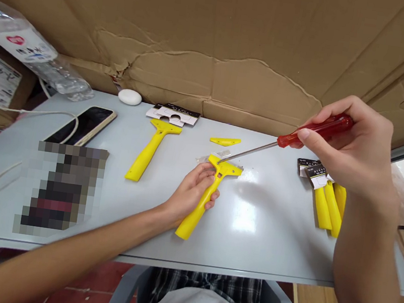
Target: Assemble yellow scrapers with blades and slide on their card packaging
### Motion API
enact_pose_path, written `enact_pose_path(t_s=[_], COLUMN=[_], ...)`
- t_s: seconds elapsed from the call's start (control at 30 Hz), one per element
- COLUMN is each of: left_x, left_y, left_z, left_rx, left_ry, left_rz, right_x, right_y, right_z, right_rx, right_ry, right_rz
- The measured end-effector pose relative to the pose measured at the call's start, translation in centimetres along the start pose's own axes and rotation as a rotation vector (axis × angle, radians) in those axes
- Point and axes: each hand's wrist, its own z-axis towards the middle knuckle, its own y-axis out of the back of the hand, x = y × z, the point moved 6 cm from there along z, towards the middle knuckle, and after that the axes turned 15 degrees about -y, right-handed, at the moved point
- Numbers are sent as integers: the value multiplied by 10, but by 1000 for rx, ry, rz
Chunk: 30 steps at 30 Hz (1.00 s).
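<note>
My left hand (197,188) is wrapped round the handle of a yellow scraper (197,211), just below its wide head. In my right hand (361,139) is a screwdriver (316,130) with a clear red handle and a long metal shaft. Its tip meets the left part of the scraper's head, at or close to a screw hole. A small clear plastic bag (220,155) lies behind the head, partly covered by it. Further back rests a loose yellow cover piece (225,141). To the left lies another yellow scraper (151,152).
Several yellow scrapers (326,204) with black-and-white cards lie at the right, partly behind my forearm. Cards (173,115), a white oval object (130,97), a phone (89,125) with a cable and a plastic bottle (32,47) are at the left. Cardboard (223,24) walls the table's (266,251) back.
</note>
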Motion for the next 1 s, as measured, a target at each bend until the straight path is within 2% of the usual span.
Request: enact_pose_path(t_s=[0.17,0.5,0.73,0.9,1.0], left_x=[-1,2,4,3,3], left_y=[-1,1,1,1,0], left_z=[0,-1,0,-1,0], left_rx=[-1,3,-4,23,35], left_ry=[-3,-8,-21,-45,-58], left_rz=[-1,14,26,63,67], right_x=[1,16,20,18,20], right_y=[-6,-5,-3,9,10], right_z=[-1,-11,-13,-11,-15], right_rx=[66,19,181,72,171], right_ry=[13,85,103,63,120], right_rz=[2,-158,-185,-445,-344])
